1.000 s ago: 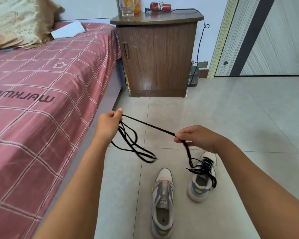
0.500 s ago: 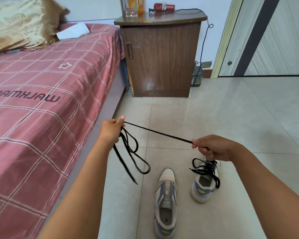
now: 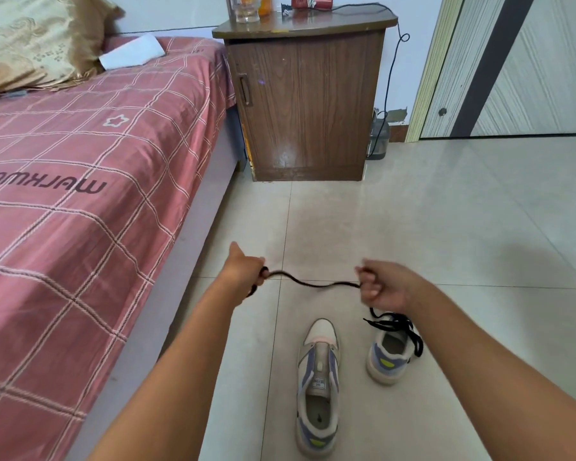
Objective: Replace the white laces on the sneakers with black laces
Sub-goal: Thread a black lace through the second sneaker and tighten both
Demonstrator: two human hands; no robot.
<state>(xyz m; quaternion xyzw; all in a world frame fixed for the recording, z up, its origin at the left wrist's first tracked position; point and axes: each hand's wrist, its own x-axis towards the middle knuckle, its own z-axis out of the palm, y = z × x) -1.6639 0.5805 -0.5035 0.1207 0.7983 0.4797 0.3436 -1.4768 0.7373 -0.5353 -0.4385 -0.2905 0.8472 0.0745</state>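
A black lace sags slack between my two hands above the tiled floor. My left hand grips one part of it in curled fingers, with the bunched rest hidden in the fist. My right hand grips the other part. Below my hands stand two sneakers. The left sneaker has no lace, its tongue bare. The right sneaker carries black lacing, partly hidden behind my right wrist.
A bed with a pink checked sheet runs along the left. A brown bedside cabinet stands ahead, a cable hanging down its right side. A door is at the right. Tiled floor spreads ahead.
The dangling loops under my left hand are gone, gathered into the fist. Both hands have moved lower and the taut lace between them has gone slack.
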